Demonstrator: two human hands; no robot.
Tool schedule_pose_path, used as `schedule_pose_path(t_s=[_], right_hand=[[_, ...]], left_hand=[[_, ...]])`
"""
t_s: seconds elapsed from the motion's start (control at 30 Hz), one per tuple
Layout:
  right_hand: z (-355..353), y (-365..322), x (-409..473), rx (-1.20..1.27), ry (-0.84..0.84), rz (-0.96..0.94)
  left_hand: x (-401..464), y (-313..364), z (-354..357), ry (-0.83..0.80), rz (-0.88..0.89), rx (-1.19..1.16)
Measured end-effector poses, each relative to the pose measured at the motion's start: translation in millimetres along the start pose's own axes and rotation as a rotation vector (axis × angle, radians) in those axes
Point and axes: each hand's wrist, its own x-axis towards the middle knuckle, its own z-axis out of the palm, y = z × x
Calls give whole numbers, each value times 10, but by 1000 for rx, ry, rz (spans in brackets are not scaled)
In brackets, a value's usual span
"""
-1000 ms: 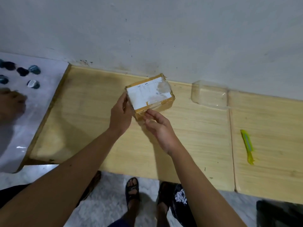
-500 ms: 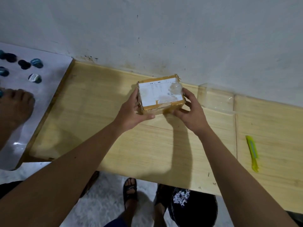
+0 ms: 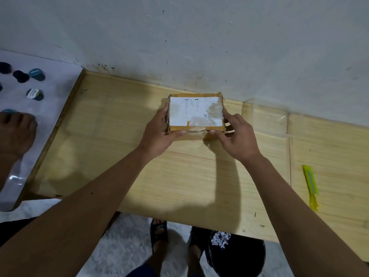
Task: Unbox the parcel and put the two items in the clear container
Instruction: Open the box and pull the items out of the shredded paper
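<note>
A small brown cardboard parcel (image 3: 196,112) with a white shipping label and clear tape sits sealed near the back of the wooden table (image 3: 119,148). My left hand (image 3: 159,132) grips its left side with the thumb on the front edge. My right hand (image 3: 235,134) holds its right side, thumb pressing the taped front edge. The clear container (image 3: 265,118) stands just right of the parcel against the wall, empty as far as I can see. The parcel's contents are hidden.
A yellow-green box cutter (image 3: 310,186) lies on the table at the right. A white surface (image 3: 54,92) at the left carries several dark round caps (image 3: 36,73) and another person's bare foot (image 3: 16,132). A black bin (image 3: 235,254) with shredded paper stands below the table's front edge.
The parcel has been turned square to me and shifted right, closer to the container. My right hand moved from the front corner to the right side.
</note>
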Motion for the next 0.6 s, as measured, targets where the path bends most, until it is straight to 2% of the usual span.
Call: schedule_pose_path(t_s=[0.2,0.4,0.53,0.6], right_hand=[[57,-74,110,-14,105,16],[-81,-73,268,-7,179,59],[-133,-90,403,138,146,181],[-158,-82,467,116,127,172]], left_hand=[[60,60,104,116,-21,36],[356,152,26,268,-118,-76],[518,154,-92,288,-124,-23],[592,141,-114,306,-123,-28]])
